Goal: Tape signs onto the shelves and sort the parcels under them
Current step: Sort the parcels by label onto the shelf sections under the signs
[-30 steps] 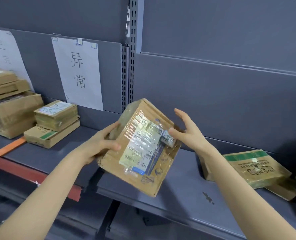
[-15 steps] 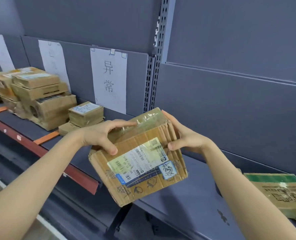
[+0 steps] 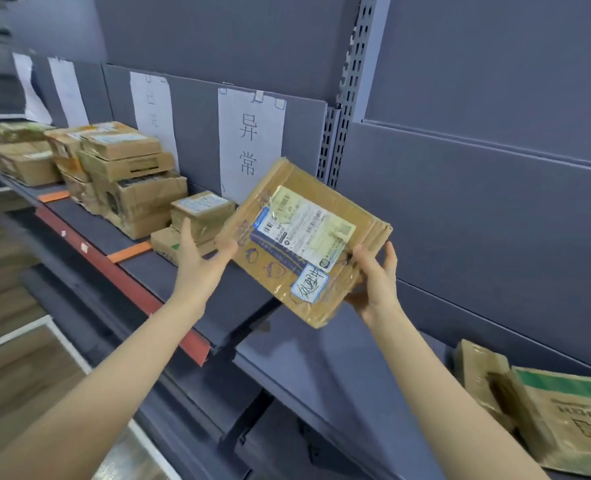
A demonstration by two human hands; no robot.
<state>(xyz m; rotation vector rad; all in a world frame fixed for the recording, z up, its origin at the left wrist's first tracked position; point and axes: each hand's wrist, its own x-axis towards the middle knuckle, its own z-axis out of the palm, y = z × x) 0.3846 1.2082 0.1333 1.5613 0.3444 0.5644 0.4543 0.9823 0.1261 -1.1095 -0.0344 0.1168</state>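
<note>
- both hands on the flat brown cardboard parcel with the white shipping label (image 3: 304,242), up in the air over the grey metal shelf (image 3: 197,292)
- left hand (image 3: 197,261) pinching its left edge; right hand (image 3: 373,275) cupped under the right corner
- white paper sign with two black characters (image 3: 249,147) just behind it

Four paper signs (image 3: 251,145) along upper left, two hands (image 3: 199,258), one held parcel (image 3: 304,242), two parcels (image 3: 543,407) lower right, roughly a dozen stacked boxes (image 3: 128,178) at left
</note>
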